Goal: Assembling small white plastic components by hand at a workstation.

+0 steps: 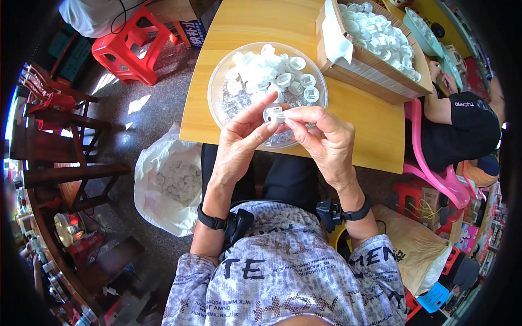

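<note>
Between my two hands, above the near rim of a round clear tub (213, 103), is a small round white plastic part (273, 113) with a slotted middle. My left hand (243, 130) pinches it by its edge between thumb and fingers. From the other side, the thumb and forefinger of my right hand (324, 136) close at the part's edge, where a small pale piece seems to be pinched; its kind is too small to make out. The tub holds a heap of similar white parts (261, 70) and many tiny clear pieces (231, 103).
The tub stands on a yellow wooden table (234, 24). A cardboard box (370, 76) full of white parts is at the right. A white sack (163, 185) stands on the floor at left, near a red stool (130, 49). Another person (462, 125) sits on a pink chair (443, 185).
</note>
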Motion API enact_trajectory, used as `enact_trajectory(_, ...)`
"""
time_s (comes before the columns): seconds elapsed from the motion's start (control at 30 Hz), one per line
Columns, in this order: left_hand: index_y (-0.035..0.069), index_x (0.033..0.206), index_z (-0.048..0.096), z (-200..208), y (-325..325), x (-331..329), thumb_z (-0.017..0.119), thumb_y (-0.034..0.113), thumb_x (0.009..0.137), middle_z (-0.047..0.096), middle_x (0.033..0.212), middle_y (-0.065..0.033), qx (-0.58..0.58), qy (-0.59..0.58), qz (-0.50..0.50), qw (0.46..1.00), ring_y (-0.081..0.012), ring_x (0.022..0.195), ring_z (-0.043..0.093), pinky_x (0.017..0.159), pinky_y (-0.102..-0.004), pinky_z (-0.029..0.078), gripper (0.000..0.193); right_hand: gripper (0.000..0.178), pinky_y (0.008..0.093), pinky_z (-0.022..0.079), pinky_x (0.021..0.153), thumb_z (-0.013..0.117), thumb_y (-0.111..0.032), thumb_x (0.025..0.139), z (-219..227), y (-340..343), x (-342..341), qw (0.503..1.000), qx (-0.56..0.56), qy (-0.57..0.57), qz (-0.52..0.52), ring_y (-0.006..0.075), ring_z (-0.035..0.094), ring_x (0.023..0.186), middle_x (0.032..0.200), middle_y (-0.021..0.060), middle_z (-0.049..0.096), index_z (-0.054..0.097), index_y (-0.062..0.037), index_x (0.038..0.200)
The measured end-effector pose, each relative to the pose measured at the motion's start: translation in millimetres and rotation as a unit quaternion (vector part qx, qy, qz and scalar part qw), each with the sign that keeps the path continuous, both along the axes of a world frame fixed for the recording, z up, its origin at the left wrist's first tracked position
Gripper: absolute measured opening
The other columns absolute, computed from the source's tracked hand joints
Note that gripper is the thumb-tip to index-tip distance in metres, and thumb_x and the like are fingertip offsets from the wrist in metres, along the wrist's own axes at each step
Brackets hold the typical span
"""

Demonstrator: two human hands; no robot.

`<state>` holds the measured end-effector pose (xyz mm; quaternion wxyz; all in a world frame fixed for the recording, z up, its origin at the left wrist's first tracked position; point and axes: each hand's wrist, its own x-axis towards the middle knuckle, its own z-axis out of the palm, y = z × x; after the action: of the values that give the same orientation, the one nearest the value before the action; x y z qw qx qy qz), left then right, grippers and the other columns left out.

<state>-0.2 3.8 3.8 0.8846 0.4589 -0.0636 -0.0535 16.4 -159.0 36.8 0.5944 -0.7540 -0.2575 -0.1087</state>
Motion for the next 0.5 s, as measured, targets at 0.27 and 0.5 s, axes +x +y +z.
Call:
enact_trajectory(0.27, 0.001, 0.133, 0.05, 3.7, 2.1, -1.8, 0.065, 0.003, 0.087, 0.057, 0.124, -0.0107, 0.029, -0.01, 0.012, 0.999, -0.0164, 0.112, 0.055, 0.093, -0.0304, 0.049, 0.049, 0.019, 0.027, 0.055, 0.063, 0.066, 0.009, 0.078, 9.9, 1.7, -1.4, 0.996, -0.066, -0.061, -0.025, 0.0171, 0.069, 0.075, 0.086, 0.0099, 0.067, 0.064, -0.0009, 0.093)
enact_trajectory(0.5, 0.002, 0.131, 0.053, -0.5, 4.5, -0.7, 0.068, 0.001, 0.085, 0.054, 0.105, -0.0016, 0.098, -0.036, -0.001, 0.995, -0.0086, 0.098, 0.053, 0.087, -0.0233, 0.048, 0.049, 0.018, 0.027, 0.055, 0.064, 0.068, 0.008, 0.076, 5.0, -2.5, 4.1, 0.993, -0.073, -0.095, -0.018, 0.019, 0.067, 0.076, 0.085, 0.0095, 0.067, 0.065, -0.0006, 0.092)
